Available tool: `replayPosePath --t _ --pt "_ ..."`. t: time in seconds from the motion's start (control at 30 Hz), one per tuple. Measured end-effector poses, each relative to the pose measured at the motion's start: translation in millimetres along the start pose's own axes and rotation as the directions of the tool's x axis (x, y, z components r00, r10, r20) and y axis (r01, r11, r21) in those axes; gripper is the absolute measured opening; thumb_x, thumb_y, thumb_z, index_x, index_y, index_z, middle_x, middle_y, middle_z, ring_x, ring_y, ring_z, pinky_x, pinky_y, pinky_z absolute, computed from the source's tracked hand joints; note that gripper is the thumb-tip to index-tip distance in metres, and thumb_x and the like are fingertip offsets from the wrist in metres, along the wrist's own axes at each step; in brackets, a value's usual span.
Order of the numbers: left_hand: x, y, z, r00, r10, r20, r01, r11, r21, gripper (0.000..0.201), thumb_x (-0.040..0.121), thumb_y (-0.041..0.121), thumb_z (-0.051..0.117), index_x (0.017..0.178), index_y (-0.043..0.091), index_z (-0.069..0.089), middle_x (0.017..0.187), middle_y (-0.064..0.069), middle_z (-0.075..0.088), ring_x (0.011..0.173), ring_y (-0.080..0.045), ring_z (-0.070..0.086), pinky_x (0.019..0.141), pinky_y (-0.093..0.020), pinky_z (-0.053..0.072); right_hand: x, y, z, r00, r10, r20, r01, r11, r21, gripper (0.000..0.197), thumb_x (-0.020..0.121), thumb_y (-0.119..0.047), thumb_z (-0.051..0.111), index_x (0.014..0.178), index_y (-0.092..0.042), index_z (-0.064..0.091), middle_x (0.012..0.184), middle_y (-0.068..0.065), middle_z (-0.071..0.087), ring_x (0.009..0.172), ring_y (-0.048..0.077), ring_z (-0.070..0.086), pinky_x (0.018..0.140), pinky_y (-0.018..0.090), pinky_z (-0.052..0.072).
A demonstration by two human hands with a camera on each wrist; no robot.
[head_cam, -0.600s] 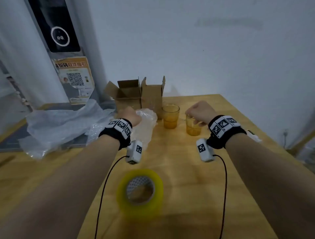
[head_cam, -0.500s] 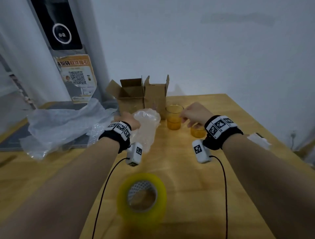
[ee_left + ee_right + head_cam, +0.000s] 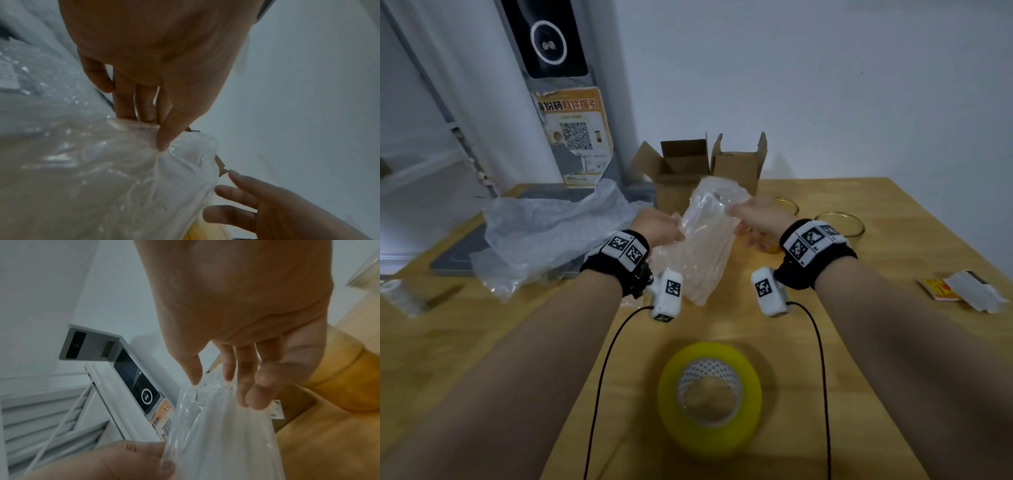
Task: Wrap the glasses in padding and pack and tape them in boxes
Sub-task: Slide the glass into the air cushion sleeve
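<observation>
A clear air-column padding sleeve [image 3: 705,240] is held up over the table between both hands. My left hand [image 3: 671,233] pinches its left edge; the left wrist view shows thumb and fingers [image 3: 162,141] closed on the plastic [image 3: 102,178]. My right hand [image 3: 739,216] pinches the upper right edge, thumb and fingertips [image 3: 252,400] on the sleeve [image 3: 222,434]. Two amber glasses stand behind: one [image 3: 787,205] mostly hidden by my right hand, the other [image 3: 839,224] further right. Two open cardboard boxes [image 3: 681,171] [image 3: 739,164] stand at the back.
A yellow tape roll [image 3: 709,394] lies near the front edge between my forearms. A heap of bubble wrap [image 3: 551,226] covers the left side. A small red and white packet [image 3: 962,287] lies at the right. The wooden table [image 3: 876,342] ends at a white wall.
My right hand left the nearer glass and moved left onto the padding. The padding, held low by the left hand before, is now lifted and held by both hands.
</observation>
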State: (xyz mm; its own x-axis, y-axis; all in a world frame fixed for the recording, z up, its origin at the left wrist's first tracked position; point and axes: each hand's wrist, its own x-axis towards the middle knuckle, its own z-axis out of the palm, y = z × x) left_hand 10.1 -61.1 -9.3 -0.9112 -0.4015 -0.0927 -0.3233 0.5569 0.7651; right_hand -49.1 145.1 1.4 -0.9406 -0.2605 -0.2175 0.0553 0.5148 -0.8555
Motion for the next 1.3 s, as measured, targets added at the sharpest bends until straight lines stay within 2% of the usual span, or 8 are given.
replayPosePath --t 0.33,0.43,0.6,0.73,0.87,1.03,1.13,1.3 --pt "-10 10 -35 0.9 0.241 -0.364 -0.188 0.966 0.177 0.029 0.082 0.011 0.072 0.08 0.038 0.062 0.096 0.018 0.066 0.104 -0.013 0.064 0.102 -0.038 0.045 -24 -22 -11 0.999 -0.041 -0.02 0.045 0.848 0.529 0.079 0.086 -0.09 0.037 0.136 -0.03 0.052 0.115 0.019 0.07 0.086 0.036 0.073 0.066 0.044 0.062" --pt "-11 4 -26 0.901 0.278 -0.333 -0.213 0.952 0.219 0.032 0.085 0.006 0.071 0.091 0.036 0.061 0.097 0.014 0.062 0.099 -0.013 0.06 0.086 -0.029 0.041 -30 -10 -12 0.997 -0.057 0.054 0.014 0.802 0.597 0.066 0.082 -0.087 0.051 0.12 -0.034 0.06 0.124 0.018 0.066 0.108 0.042 0.071 0.073 0.048 0.063" --pt "-10 -2 -20 0.907 0.293 -0.302 -0.24 0.95 0.201 0.033 0.089 0.002 0.065 0.095 0.034 0.064 0.104 0.011 0.063 0.1 -0.01 0.056 0.086 -0.026 0.037 -27 15 -16 0.983 -0.181 -0.026 0.177 0.908 0.38 0.109 0.065 -0.062 0.089 0.154 -0.032 0.034 0.145 0.001 0.055 0.119 0.026 0.064 0.087 0.05 0.062" --pt "-8 3 -18 0.896 0.323 -0.305 -0.274 0.943 0.19 0.029 0.09 0.013 0.072 0.115 0.027 0.067 0.123 0.0 0.061 0.108 -0.017 0.058 0.093 -0.03 0.044 -28 20 -13 0.968 -0.232 -0.095 0.241 0.966 0.095 0.074 0.077 -0.044 0.088 0.135 -0.03 0.045 0.114 -0.013 0.058 0.101 0.007 0.06 0.083 0.034 0.056" --pt "-15 13 -6 0.945 0.202 -0.257 -0.226 0.972 -0.067 0.039 0.088 0.038 0.076 0.115 0.022 0.053 0.118 -0.001 0.055 0.103 -0.019 0.058 0.096 -0.038 0.053 -26 22 -9 0.985 -0.102 -0.138 0.123 0.98 0.156 0.06 0.079 -0.06 0.079 0.121 -0.024 0.056 0.119 -0.004 0.063 0.107 0.021 0.063 0.089 0.047 0.058" --pt "-28 20 3 0.958 0.225 -0.179 -0.251 0.958 -0.139 0.059 0.083 0.057 0.076 0.123 0.023 0.049 0.112 0.008 0.054 0.108 -0.015 0.057 0.088 -0.033 0.052 -20 26 -10 0.979 -0.125 -0.162 0.166 0.947 0.276 0.065 0.072 -0.064 0.076 0.115 -0.015 0.07 0.105 0.005 0.076 0.091 0.024 0.069 0.071 0.037 0.052" --pt "-30 21 5 0.965 0.241 -0.104 -0.254 0.958 -0.135 0.066 0.082 0.057 0.078 0.128 0.021 0.048 0.119 0.004 0.053 0.109 -0.013 0.055 0.084 -0.028 0.044 -20 30 -13 0.986 -0.102 -0.13 0.141 0.928 0.345 0.074 0.071 -0.063 0.076 0.122 -0.01 0.069 0.096 0.005 0.075 0.087 0.027 0.068 0.076 0.04 0.049" --pt "-23 19 6 0.913 0.269 -0.308 -0.296 0.954 -0.044 0.015 0.084 0.029 0.077 0.093 0.018 0.073 0.09 0.009 0.071 0.09 -0.011 0.066 0.086 -0.035 0.056 -20 34 -14 0.994 -0.102 -0.04 0.108 0.871 0.48 0.048 0.089 -0.049 0.074 0.123 -0.015 0.069 0.12 0.014 0.075 0.099 0.029 0.07 0.088 0.043 0.054"
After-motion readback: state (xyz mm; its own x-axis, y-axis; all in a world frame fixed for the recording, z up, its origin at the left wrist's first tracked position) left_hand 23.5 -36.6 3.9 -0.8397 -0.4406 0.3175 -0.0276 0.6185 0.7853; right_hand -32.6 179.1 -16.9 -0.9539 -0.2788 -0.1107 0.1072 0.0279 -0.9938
